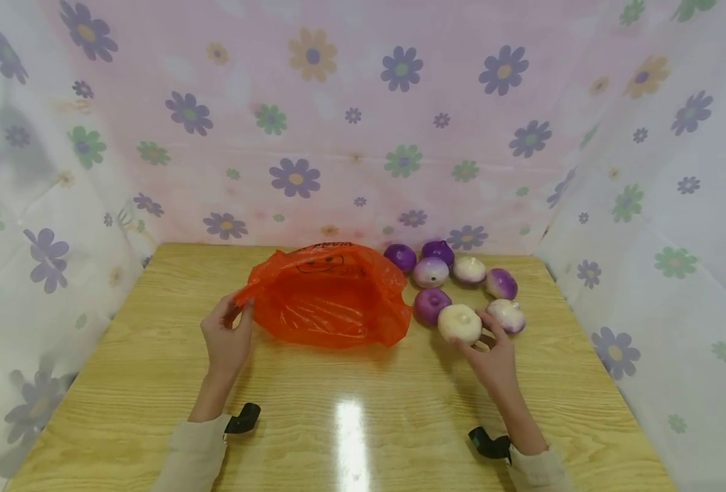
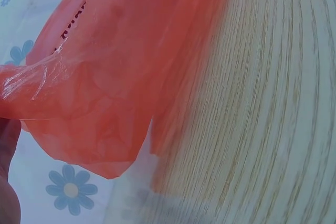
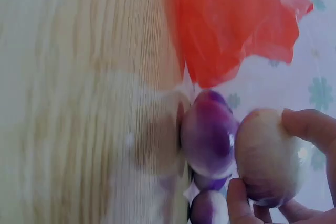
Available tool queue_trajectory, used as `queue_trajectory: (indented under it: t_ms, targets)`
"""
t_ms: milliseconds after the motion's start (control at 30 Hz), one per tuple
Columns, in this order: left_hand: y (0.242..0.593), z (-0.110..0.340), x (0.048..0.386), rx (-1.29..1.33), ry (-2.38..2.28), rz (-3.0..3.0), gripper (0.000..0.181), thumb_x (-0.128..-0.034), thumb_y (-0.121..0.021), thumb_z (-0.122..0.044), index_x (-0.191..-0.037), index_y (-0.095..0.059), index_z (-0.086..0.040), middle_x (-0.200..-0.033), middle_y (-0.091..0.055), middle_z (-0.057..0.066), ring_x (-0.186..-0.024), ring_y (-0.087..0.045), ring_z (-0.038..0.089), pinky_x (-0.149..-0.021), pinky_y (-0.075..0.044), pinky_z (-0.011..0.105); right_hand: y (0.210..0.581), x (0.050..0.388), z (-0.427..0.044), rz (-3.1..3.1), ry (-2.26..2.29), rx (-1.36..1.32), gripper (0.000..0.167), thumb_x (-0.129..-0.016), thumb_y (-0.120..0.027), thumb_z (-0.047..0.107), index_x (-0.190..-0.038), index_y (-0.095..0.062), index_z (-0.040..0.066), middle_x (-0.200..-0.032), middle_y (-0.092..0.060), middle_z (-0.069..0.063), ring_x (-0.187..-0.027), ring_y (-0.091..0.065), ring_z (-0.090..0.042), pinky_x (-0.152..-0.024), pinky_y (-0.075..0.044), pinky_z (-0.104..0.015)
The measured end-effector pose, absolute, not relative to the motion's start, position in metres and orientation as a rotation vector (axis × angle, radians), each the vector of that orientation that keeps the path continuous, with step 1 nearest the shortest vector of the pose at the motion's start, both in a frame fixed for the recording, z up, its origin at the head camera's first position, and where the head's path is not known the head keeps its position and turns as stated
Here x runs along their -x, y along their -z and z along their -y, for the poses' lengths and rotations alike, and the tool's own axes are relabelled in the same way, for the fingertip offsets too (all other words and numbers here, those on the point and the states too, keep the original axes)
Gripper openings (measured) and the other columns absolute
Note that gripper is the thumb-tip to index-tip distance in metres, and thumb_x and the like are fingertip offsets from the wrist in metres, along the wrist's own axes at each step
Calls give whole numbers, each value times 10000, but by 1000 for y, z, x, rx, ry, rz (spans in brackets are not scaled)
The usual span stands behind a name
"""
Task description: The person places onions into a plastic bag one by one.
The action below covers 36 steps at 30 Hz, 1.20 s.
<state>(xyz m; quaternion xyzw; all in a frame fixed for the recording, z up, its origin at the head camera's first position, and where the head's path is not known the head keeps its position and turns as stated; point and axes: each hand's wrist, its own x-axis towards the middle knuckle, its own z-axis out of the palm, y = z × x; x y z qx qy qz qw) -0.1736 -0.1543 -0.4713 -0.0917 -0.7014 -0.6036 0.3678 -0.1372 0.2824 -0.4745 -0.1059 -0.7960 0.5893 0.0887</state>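
On the left, my left hand (image 1: 227, 335) pinches the left rim of a red plastic bag (image 1: 326, 311), whose mouth stands open toward me. In the left wrist view the bag (image 2: 105, 77) stretches from the thumb at the left edge. My right hand (image 1: 492, 355) holds a cream turnip with a purple underside (image 1: 459, 324) between thumb and fingers. The right wrist view shows this turnip (image 3: 266, 156) raised off the table, close to a purple one (image 3: 209, 135). Nearest to the held one lie a purple turnip (image 1: 432, 306) and a white-and-purple turnip (image 1: 506, 316).
Several more purple and white-purple turnips (image 1: 431, 272) lie behind, to the right of the bag. They rest on a wood-grain table (image 1: 289, 410) with a bright reflection in front. Flowered cloth (image 1: 338, 137) encloses the back and sides.
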Motion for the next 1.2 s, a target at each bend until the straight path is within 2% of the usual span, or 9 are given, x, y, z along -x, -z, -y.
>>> queue_trajectory:
  t_ms: [167,233,467,700,933,1200]
  targets:
    - [458,149,164,283,1522,1792,145,-882,-624,191,-1017,-674,176,-946,-737,131,-933,-680,-18,-878,-553,134,472,129,-271,2330,-1839,274,730,-844,-799,5,-1492,-465,34,-1415,-446,-72,-1053,-559,-72,-835,-552,-124]
    - [461,150,165,278,1510,1802,155,-882,-626,191,-1027,-675,168,-957,-736,150,-942,-678,-27,-880,-549,130,470,126,-268,2313,-1866,250,711,-835,-801,-10,-1471,-486,29,-1370,-468,-42,-1049,-570,-91,-835,-561,-140]
    - [480,156,174,247,1541,1780,188,-871,-646,189,-1047,-695,146,-994,-737,-27,-955,-684,-3,-886,-546,135,462,121,-258,2255,-1932,169,675,-797,-813,-56,-1409,-538,13,-1231,-546,-7,-1014,-606,-119,-824,-589,-183]
    - [481,157,176,280,1529,1768,196,-872,-658,175,-1058,-697,130,-1003,-735,58,-991,-689,23,-895,-553,157,454,118,-252,2260,-1944,85,673,-800,-810,-53,-1414,-549,32,-1234,-560,9,-1022,-622,-118,-822,-600,-204]
    - [473,153,174,265,1557,1779,184,-871,-629,210,-1043,-674,165,-1011,-710,-85,-991,-675,-15,-892,-553,151,445,115,-243,2203,-2005,-26,679,-791,-796,-94,-1410,-536,3,-1289,-563,15,-1040,-615,-139,-836,-609,-232]
    - [468,151,175,264,1558,1767,180,-872,-617,215,-1038,-672,172,-993,-712,-51,-981,-676,-9,-889,-553,146,445,112,-226,2110,-2173,-195,710,-782,-764,-154,-1431,-503,-30,-1383,-527,-15,-1115,-610,-163,-894,-604,-296]
